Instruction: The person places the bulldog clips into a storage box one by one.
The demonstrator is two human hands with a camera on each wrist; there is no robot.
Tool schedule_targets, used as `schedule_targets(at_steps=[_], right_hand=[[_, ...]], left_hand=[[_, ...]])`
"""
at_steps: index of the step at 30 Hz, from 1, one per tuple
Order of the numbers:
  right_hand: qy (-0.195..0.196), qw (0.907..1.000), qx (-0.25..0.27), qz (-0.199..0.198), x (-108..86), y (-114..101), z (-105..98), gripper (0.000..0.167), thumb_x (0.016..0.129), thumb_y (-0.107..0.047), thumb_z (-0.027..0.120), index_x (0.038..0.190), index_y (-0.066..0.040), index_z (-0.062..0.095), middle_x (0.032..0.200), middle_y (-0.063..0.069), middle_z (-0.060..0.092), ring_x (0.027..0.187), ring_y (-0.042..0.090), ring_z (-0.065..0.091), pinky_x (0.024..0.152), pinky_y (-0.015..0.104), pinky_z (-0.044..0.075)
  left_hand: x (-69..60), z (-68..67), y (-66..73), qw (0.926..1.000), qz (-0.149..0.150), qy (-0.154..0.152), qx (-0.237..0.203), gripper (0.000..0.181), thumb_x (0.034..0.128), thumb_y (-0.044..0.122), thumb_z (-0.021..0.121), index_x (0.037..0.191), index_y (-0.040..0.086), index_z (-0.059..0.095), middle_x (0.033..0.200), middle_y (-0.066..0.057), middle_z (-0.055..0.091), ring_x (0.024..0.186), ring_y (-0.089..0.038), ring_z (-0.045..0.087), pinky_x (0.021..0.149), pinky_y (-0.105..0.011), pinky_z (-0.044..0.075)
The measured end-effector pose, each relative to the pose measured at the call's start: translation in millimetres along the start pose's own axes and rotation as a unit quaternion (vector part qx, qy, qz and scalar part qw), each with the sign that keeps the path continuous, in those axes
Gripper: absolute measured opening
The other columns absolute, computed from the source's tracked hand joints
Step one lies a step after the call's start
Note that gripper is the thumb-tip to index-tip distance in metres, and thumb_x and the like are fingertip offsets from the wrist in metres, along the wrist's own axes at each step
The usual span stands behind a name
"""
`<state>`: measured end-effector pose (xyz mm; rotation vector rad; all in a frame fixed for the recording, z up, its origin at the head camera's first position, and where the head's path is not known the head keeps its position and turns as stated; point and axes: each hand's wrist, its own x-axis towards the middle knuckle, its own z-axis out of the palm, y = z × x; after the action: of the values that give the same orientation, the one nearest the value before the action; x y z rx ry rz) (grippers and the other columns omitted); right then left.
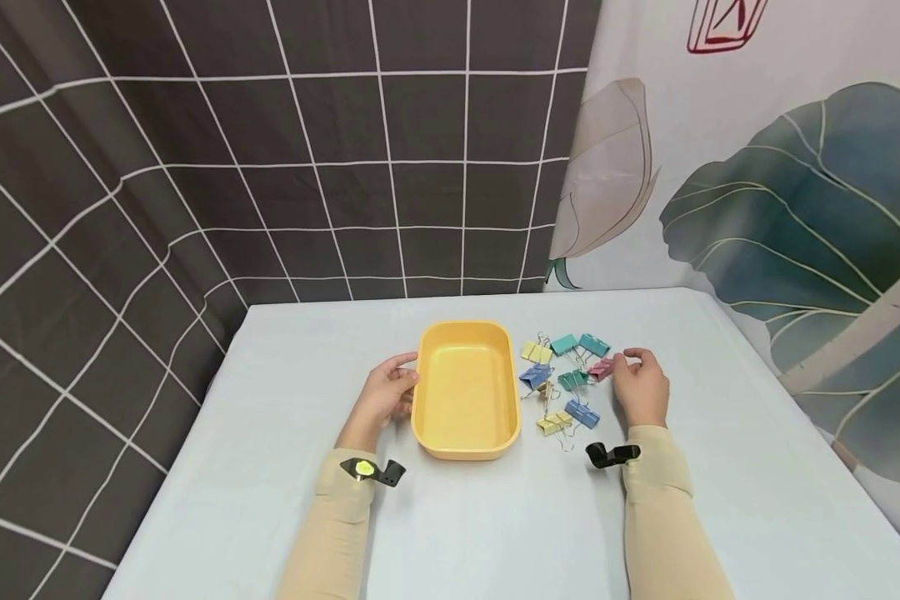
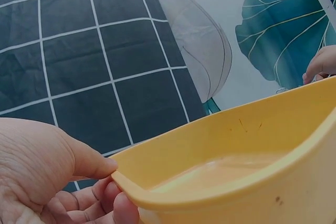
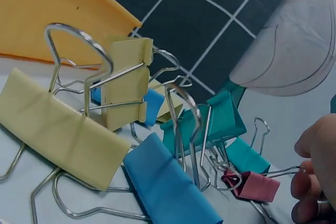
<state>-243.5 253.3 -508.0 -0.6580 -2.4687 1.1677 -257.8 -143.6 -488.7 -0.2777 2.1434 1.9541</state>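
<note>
My left hand (image 1: 387,392) grips the left rim of a yellow plastic tray (image 1: 417,417), thumb on top and fingers curled below, as the left wrist view shows. To the tray's right lies a loose cluster of binder clips with wire handles. A pink binder clip (image 1: 602,369) is at the cluster's right edge, beside my right hand (image 1: 642,390). In the right wrist view, that hand's fingertips (image 3: 303,184) pinch the end of a wire handle (image 3: 286,171) between the pink clip and a teal binder clip (image 3: 248,156). Which clip the handle belongs to is hard to tell.
Yellow clips (image 1: 554,423), blue clips (image 1: 582,413) and more teal clips (image 1: 563,344) lie close together, handles overlapping. All rest on a white-covered table (image 1: 480,525). A dark grid-patterned cloth (image 1: 330,125) hangs behind, with a leaf-printed white curtain (image 1: 795,208) at the right.
</note>
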Motion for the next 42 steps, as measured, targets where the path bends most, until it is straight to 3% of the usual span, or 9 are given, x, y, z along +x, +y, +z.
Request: schedule_targets(at_steps=[6,18,42], right_hand=[[0.008,0.9996,0.022,-0.014,2.0,4,7,0.037,0.103,-0.023,0.048,0.132,-0.003,0.059,0.070,0.005,0.054,0.059,0.019,0.045,0.055,0.033,0.036],[0.011,0.9989,0.037,-0.026,5.3,8,13,0.033,0.100,-0.015,0.047,0.128,-0.004,0.060,0.062,0.002,0.044,0.052,0.016,0.037,0.048,0.031,0.030],[0.019,0.9965,0.082,0.003,5.1,4,6,0.035,0.100,-0.015,0.043,0.131,-0.006,0.057,0.062,0.002,0.048,0.048,0.012,0.038,0.043,0.027,0.031]], left_hand=[[-0.9,-0.5,0.0,1.0000,0.003,0.000,0.004,0.043,0.0994,0.009,0.062,0.141,0.017,0.057,0.111,-0.015,0.064,0.073,-0.020,0.066,0.054,-0.025,0.055],[0.2,-1.0,-1.5,0.9999,0.008,0.000,0.008,0.042,0.0998,0.011,0.062,0.141,0.018,0.057,0.109,-0.013,0.065,0.074,-0.020,0.066,0.055,-0.027,0.056],[-1.6,-1.5,-1.5,1.0000,0.007,-0.007,0.003,0.042,0.1000,0.011,0.062,0.141,0.020,0.057,0.109,-0.013,0.065,0.074,-0.020,0.066,0.055,-0.027,0.056]])
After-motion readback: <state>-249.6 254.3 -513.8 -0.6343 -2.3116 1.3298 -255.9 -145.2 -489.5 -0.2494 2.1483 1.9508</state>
